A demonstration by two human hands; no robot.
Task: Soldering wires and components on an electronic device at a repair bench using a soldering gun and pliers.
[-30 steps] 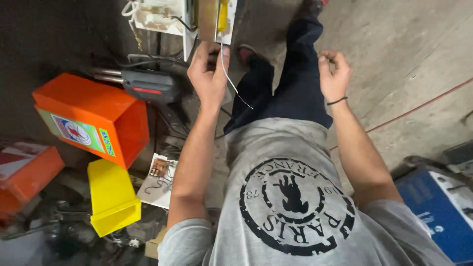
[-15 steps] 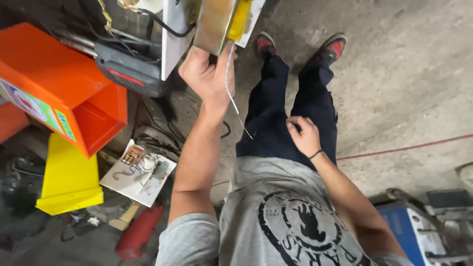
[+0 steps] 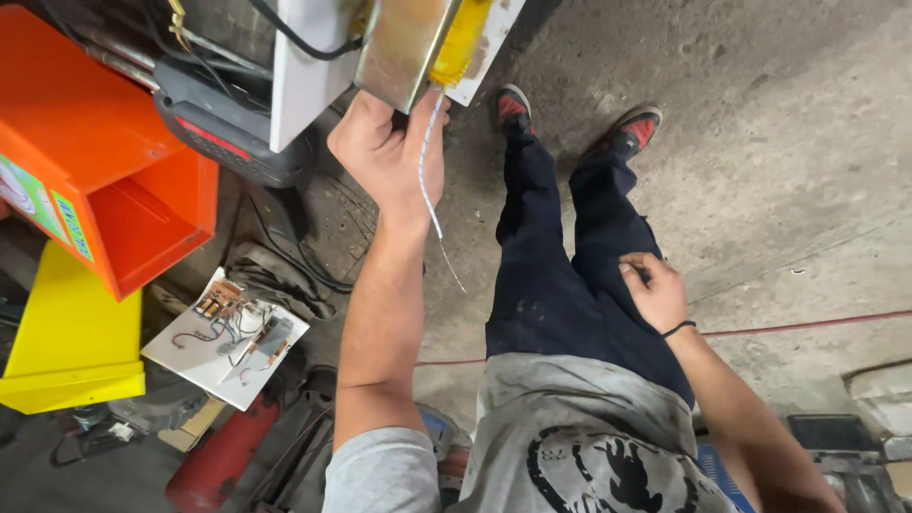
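Observation:
My left hand (image 3: 388, 152) is raised and grips the lower edge of a metal block (image 3: 408, 43) with a yellow wrapped part, mounted on a white panel (image 3: 309, 71). A thin white wire (image 3: 429, 180) hangs from the block past my wrist. My right hand (image 3: 654, 290) rests on my right thigh at the pocket of my dark trousers (image 3: 560, 275), fingers bent, with a black band on the wrist. My shoes (image 3: 570, 119) stand on the concrete floor below.
An orange box (image 3: 104, 171) with an open side and a yellow box (image 3: 66, 342) stand at left. A white board with small electronic parts (image 3: 228, 332) lies on the floor. A dark tool body (image 3: 218, 128), black cables and a red cylinder (image 3: 218, 456) sit nearby.
The view has shifted down and closer. My right hand dropped from chest height to my thigh. My left hand stays on the metal block.

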